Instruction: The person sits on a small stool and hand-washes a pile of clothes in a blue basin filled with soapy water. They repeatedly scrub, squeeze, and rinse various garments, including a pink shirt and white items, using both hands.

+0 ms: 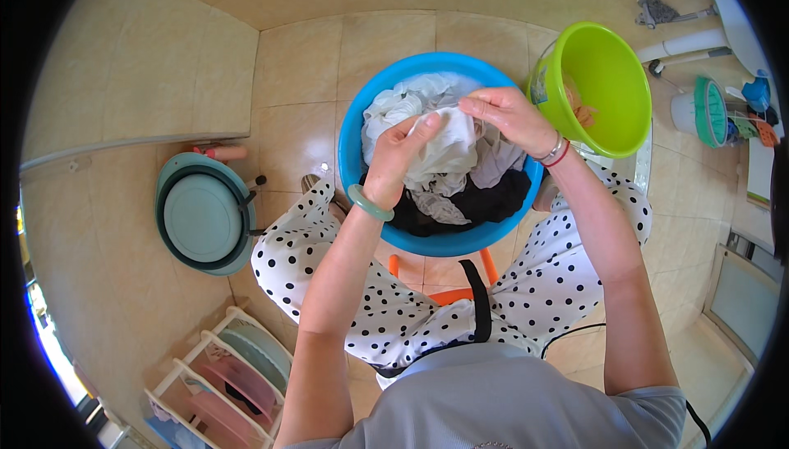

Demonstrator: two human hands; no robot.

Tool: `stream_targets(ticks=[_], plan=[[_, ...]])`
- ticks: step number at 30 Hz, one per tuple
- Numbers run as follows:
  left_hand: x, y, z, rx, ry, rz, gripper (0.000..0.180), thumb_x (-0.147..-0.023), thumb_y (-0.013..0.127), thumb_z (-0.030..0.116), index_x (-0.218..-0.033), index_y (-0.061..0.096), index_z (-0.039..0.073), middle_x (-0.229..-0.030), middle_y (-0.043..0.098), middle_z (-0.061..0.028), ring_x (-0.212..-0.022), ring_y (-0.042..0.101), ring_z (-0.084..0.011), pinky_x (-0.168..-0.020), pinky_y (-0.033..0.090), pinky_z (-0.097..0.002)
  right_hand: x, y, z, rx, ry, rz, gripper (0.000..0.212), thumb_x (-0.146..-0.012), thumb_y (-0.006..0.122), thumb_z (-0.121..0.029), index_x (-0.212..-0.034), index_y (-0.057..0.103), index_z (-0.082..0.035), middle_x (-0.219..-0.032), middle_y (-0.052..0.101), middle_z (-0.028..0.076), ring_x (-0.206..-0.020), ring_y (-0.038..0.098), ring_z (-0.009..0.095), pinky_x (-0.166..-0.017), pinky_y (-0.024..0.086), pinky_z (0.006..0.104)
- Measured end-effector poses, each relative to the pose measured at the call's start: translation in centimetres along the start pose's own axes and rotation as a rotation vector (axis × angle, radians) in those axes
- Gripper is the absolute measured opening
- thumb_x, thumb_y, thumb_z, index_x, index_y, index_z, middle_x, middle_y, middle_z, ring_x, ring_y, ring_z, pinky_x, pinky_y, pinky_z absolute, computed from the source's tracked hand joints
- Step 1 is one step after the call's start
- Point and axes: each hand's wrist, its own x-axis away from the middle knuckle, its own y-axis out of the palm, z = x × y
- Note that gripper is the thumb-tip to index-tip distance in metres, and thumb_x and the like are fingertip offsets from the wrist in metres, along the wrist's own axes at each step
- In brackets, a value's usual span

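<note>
A round blue basin (352, 132) stands between my knees, heaped with wet laundry. White cloth (448, 149) hangs up out of it, stretched between my two hands. My left hand (399, 157), below a pale green bangle, pinches the cloth with its thumb on top. On the other side my right hand (511, 120) has thumb and fingers closed on the cloth's upper edge. Under them lie a greyish-pink garment (496, 163) and black clothing (485, 202), with more white fabric (393, 112) at the far left of the basin.
A lime green bucket (612, 79) with an orange-pink item inside stands right of the basin. Left are stacked folding basins (201, 215) against the wall. A white rack (222, 334) holds more basins, lower left. An orange stool (452, 294) shows beneath me.
</note>
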Motion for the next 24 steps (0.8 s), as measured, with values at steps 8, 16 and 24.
stream_targets(ticks=[8, 16, 24], plan=[[0.1, -0.7, 0.6, 0.205, 0.196, 0.154, 0.022, -0.091, 0.059, 0.025, -0.094, 0.066, 0.005, -0.087, 0.063, 0.0013, -0.080, 0.055, -0.0068, -0.073, 0.044, -0.0231, 0.1, 0.4, 2.6, 0.522, -0.101, 0.039, 0.015, -0.085, 0.058, -0.014, -0.089, 0.063, 0.000, -0.069, 0.057, -0.002, -0.065, 0.050, 0.007, -0.060, 0.044, 0.0253], [-0.5, -3.3, 0.9, 0.451, 0.163, 0.151, 0.022, -0.092, 0.057, 0.031, -0.093, 0.064, 0.010, -0.093, 0.065, 0.0000, -0.084, 0.058, -0.0102, -0.076, 0.046, -0.0274, -0.4, -1.3, 3.7, -0.012, 0.028, 0.143, 0.017, -0.084, 0.053, -0.013, -0.091, 0.064, -0.001, -0.075, 0.056, -0.005, -0.067, 0.048, 0.004, -0.059, 0.041, 0.0206], [-1.1, -3.3, 0.2, 0.453, 0.143, 0.187, 0.034, -0.093, 0.053, 0.036, -0.105, 0.060, 0.006, -0.102, 0.063, -0.0033, -0.094, 0.057, -0.0130, -0.084, 0.044, -0.0286, 0.3, -0.4, 1.7, -0.150, 0.047, 0.151, 0.023, -0.092, 0.053, -0.020, -0.100, 0.063, -0.001, -0.080, 0.055, -0.005, -0.070, 0.047, 0.002, -0.060, 0.039, 0.0184]])
